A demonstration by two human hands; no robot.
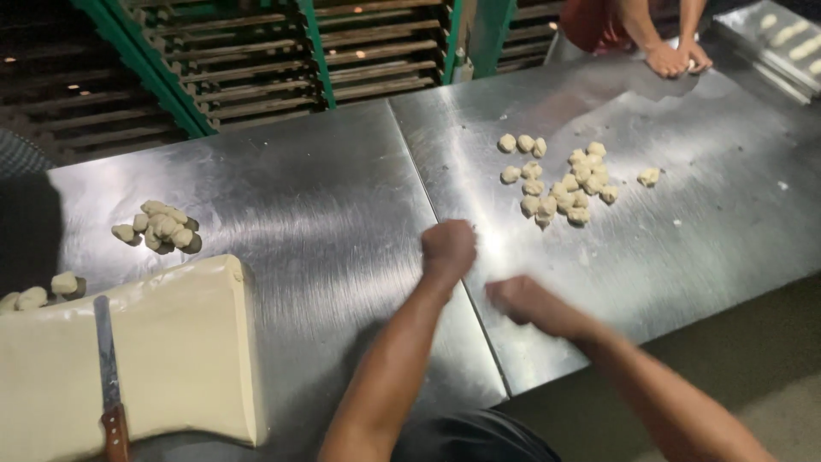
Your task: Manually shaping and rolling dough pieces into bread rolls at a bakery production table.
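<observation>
Two hands work on the steel table [342, 214]: the left hand [447, 250] is curled into a fist pressing down, the right hand [523, 299] closed and blurred; whether either encloses dough I cannot tell. Roughly twenty dough balls [560, 184] lie clustered beyond them, about ten more dough pieces [158, 227] sit to the left, and three lumps [38, 293] lie at the left edge. One large dough slab [171, 342] carries one knife [109, 376]. Another person's hands [676, 60] press at the far edge, beside a tray [782, 38] of shaped pieces.
</observation>
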